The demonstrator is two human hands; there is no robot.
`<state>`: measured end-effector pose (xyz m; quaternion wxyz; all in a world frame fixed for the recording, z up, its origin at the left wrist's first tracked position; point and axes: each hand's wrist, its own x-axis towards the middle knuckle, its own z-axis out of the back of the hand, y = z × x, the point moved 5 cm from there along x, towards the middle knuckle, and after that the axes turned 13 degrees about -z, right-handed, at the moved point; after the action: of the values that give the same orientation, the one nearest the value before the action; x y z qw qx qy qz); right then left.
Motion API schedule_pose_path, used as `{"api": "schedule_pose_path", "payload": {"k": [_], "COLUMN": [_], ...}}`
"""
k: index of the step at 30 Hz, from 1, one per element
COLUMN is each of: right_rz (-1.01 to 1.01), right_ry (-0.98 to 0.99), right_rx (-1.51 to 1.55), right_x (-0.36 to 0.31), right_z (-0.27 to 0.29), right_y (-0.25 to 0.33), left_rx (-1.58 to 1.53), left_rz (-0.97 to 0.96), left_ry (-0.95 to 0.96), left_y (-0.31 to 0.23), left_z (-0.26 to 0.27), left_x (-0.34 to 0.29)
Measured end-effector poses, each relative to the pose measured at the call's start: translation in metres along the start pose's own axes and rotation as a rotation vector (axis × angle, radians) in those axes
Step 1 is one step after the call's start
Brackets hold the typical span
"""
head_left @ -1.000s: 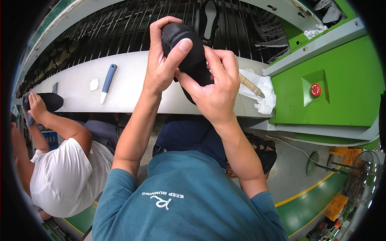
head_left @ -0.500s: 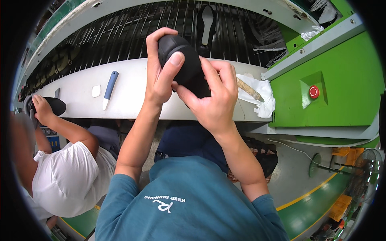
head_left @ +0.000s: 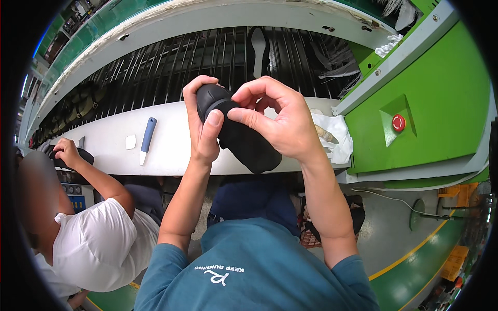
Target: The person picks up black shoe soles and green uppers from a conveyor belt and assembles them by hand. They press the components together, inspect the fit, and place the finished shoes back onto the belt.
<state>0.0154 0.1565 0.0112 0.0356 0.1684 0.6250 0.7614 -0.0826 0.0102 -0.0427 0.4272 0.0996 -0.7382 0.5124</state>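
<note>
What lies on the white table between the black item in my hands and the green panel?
In the head view: a white cloth with a tan tool on it, partly hidden by your right hand.

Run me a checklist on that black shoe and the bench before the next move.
1. Black shoe secured: ok; left hand grips its rounded end.
2. Right hand pinching the shoe's edge: cannot tell; thumb and index finger are at it, but a closed pinch isn't clear.
3. Blue-handled tool clear of both hands: ok; it lies on the white bench.
4. Wooden-looking tool fully visible: not ok; the right hand hides one end.
5. Red emergency-stop button uncovered: ok.
6. Co-worker's hand away from this shoe: ok.
</note>
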Motion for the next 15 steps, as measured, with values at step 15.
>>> {"api": "schedule_pose_path", "payload": {"k": [15], "right_rz": [0.370], "right_ry": [0.230], "right_rx": [-0.839], "right_x": [0.020], "right_z": [0.022], "right_y": [0.092], "left_rx": [-0.087], "left_rz": [-0.005], "left_ry": [0.194], "left_y": [-0.014], "left_z": [-0.028], "left_x": [0.016]}}
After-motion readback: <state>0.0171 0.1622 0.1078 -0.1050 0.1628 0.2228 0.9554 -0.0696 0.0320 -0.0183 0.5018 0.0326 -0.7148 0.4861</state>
